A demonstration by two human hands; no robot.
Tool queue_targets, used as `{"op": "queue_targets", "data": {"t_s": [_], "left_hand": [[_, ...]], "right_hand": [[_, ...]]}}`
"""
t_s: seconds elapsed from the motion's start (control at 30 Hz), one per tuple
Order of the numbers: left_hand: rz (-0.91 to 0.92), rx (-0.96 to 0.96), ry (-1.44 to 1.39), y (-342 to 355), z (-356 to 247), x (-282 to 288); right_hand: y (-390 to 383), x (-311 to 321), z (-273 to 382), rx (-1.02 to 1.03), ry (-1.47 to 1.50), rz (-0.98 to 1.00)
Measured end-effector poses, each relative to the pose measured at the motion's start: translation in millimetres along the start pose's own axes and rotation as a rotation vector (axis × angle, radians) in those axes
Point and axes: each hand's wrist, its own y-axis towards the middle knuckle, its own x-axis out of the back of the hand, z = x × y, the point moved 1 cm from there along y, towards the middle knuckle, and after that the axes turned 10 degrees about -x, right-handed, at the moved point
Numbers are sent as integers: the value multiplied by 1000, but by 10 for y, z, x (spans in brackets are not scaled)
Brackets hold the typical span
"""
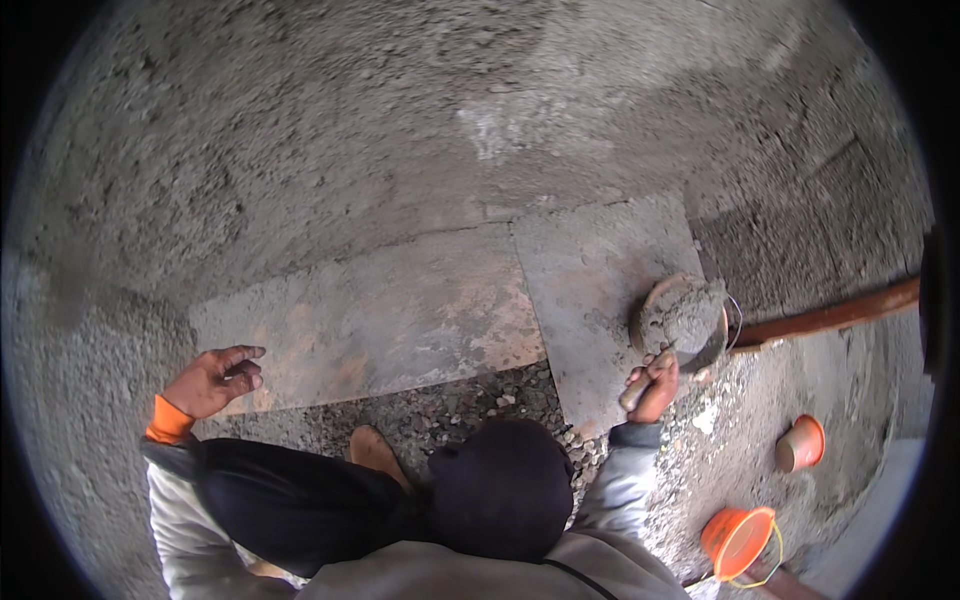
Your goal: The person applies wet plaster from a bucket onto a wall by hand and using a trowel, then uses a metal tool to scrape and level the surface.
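Note:
My right hand (656,384) is closed around the handle of a trowel (668,354), at the right. A heap of wet grey mortar (690,312) sits at the blade end and hides most of the blade. Below the mortar stands a bucket (722,350) with a thin wire handle, on the right-hand grey sheet. Off to the left, my left hand (208,382) is empty, its fingers apart and partly bent. It hovers near the left end of a long flat sheet (400,310) smeared with grey and brown.
Ahead rises a rough grey plastered wall (330,150). Loose gravel (460,405) lies along the sheets' near edge, by my shoe (378,455). An orange bucket (738,540) and a smaller orange-rimmed pail (800,445) stand at the lower right. A reddish-brown beam (830,314) reaches toward the mortar bucket.

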Motion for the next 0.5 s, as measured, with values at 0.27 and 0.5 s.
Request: {"op": "queue_targets", "data": {"t_s": [0.27, 0.5], "left_hand": [[-5, -29, -17, -42, -74, -16], [-1, -36, 90, -206, 124, -65]], "right_hand": [[287, -1970, -1563, 79, -258, -255], [-58, -2112, 213, -142, 473, 599]]}}
